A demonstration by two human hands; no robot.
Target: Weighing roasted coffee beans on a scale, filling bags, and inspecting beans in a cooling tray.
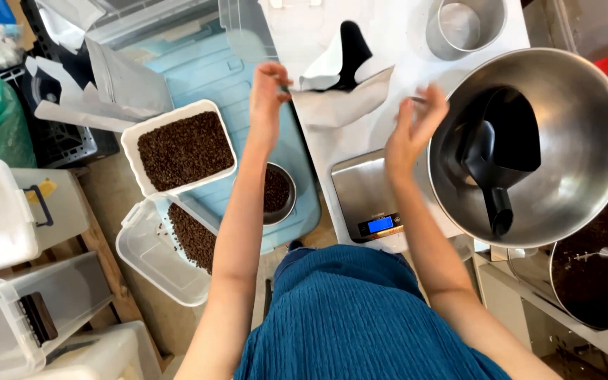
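Note:
My left hand [267, 95] pinches the left top corner of a silver pouch [339, 98] that lies on the white table [402, 42]. My right hand [413, 127] pinches the pouch's right top corner, fingers partly spread. The pouch mouth gapes, showing a black lining. Just below it sits a steel kitchen scale [364, 193] with a lit blue display. To the right, a large steel bowl [571, 91] holds a black scoop [497, 158].
A white tray of dark beans [184, 148], a clear tub with more beans [160, 246] and a small steel cup of beans [279, 193] are at the left. A steel canister [462, 24] stands behind. A roaster tray [596, 260] lies lower right. Clear storage bins [15, 218] line the left.

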